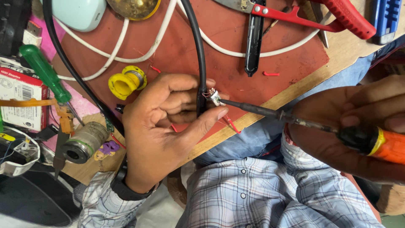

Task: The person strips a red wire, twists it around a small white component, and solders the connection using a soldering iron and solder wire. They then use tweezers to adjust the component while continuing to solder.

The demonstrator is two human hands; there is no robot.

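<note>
My left hand (162,122) pinches a thick black cable (198,50) near its end, with a small metal connector (215,98) and bare copper strands held between thumb and fingers. In my right hand (358,126), at the right edge, is a soldering iron (295,118) with an orange handle. Its dark tip touches the connector. Both hands work above the front edge of a red mat (236,38) on a wooden bench.
A yellow solder spool (126,81) lies left of my hand. A green-handled screwdriver (44,71), a metal cylinder (82,142), white cable (139,55), red-handled pliers (320,17), a black tool (254,38) and a blue cutter (386,17) crowd the bench. Red wire scraps lie on the mat.
</note>
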